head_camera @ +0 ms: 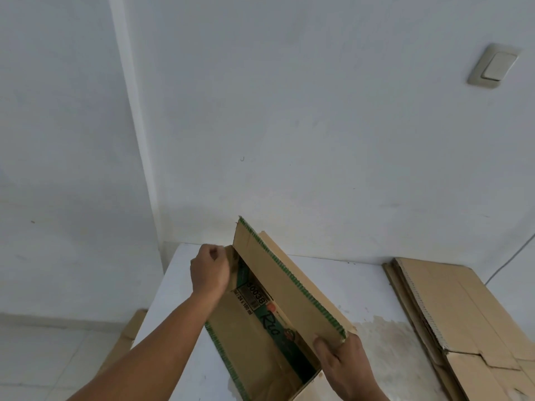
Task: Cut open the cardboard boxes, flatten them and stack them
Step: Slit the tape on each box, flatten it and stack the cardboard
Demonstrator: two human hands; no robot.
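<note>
- The box [246,340] lies open in the middle of the white table [362,285], its printed inner side facing up and one long flap [283,282] raised along its right side.
- Your left hand [210,273] is at the far end, with the fingers curled and pinching the short end flap [230,251].
- Your right hand [344,363] holds the near corner of the long flap. The thumb lies on its inner face and the other fingers are hidden behind it.
- Judging by the loose flaps, the cutting of this box looks done and you are at the flattening step. No knife is in view.
- The next move calls for both hands working together: spread the ends apart, let the walls fold over along their creases, then press the panels down onto the table.
- Watch the raised flap. It may spring back up if you let go of the corner too soon.
- The stack of flattened boxes [451,314] lies to the right on the same table, well apart from this box. Once this one is flat, it should go on top of that stack.
- Another piece of cardboard [128,331] lies on the floor, to the left of the table.
</note>
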